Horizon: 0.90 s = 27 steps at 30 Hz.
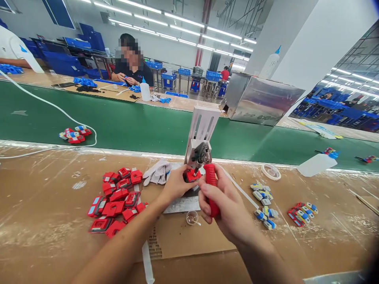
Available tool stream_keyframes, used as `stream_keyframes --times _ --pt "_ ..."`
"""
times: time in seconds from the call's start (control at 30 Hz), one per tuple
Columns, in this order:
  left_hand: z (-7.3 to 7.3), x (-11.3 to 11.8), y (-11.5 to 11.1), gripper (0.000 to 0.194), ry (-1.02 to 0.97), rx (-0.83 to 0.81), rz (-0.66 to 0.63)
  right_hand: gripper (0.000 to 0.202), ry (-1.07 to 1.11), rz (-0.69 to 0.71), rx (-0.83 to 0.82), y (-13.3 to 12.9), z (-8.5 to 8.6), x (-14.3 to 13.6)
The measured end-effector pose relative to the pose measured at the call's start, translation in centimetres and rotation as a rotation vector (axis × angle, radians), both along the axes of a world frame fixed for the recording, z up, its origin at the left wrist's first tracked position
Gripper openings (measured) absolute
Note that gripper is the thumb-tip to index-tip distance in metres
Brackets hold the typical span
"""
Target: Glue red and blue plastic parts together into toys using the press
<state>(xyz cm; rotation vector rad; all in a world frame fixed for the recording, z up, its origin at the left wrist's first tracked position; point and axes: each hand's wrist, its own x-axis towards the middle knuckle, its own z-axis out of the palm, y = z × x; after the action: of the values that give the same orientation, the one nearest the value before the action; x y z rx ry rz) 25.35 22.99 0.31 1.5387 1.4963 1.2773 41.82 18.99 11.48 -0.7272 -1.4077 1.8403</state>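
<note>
Left hand [177, 182] grips the red block [192, 177], right hand [222, 194] the red handle [210, 174]; steady, square seating beneath the plunger [196, 171] seems best.

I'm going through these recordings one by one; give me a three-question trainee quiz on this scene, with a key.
1. Which hand grips the red handle?
2. True or false: the tape roll lies left of the red handle.
3. What do the fingers of the left hand touch? A, the tape roll; B, the red part under the metal plunger; C, the clear cup.

Key: 1, right hand; 2, false; 3, B.
</note>
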Motion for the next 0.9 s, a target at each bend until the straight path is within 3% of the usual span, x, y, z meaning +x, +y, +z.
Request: stream_keyframes --times 0.13,0.27,0.43,0.53,0.63,0.7,0.8,0.9 --pt "0.0 0.1 -0.1 0.028 0.01 -0.008 0.021 0.027 -0.231 -0.161 0.349 -0.3 -0.6 -0.5" --pt "-0.3 -0.1 -0.2 0.026 0.025 -0.004 0.021 0.042 -0.421 -0.312 0.736 1.0 -3.9 -0.7" --pt "-0.6 0.1 -0.2 0.024 0.083 0.022 0.012 0.063 -0.446 -0.43 0.833 3.7 -9.4 -3.0" --pt "0.0 0.1 -0.6 0.032 0.145 0.034 -0.011 0.068 -0.424 -0.377 0.86 4.3 -10.5 -2.5" --pt "0.4 -1.8 -2.4 0.049 0.218 0.056 -0.026 0.058 -0.443 -0.295 0.948 4.0 -10.5 2.0" --pt "0.1 -4.6 -4.6 0.055 0.401 0.07 0.002 0.041 -0.57 -0.382 0.962 3.5 -10.7 7.1" --pt "-1.5 -9.5 -8.7 0.045 0.775 0.044 0.011 0.028 -0.959 -0.555 0.918 3.1 -11.6 15.3" --pt "-3.0 -12.5 -12.4 0.041 0.985 -0.012 -0.038 0.027 -1.412 -0.458 0.918 3.1 -13.0 21.1"
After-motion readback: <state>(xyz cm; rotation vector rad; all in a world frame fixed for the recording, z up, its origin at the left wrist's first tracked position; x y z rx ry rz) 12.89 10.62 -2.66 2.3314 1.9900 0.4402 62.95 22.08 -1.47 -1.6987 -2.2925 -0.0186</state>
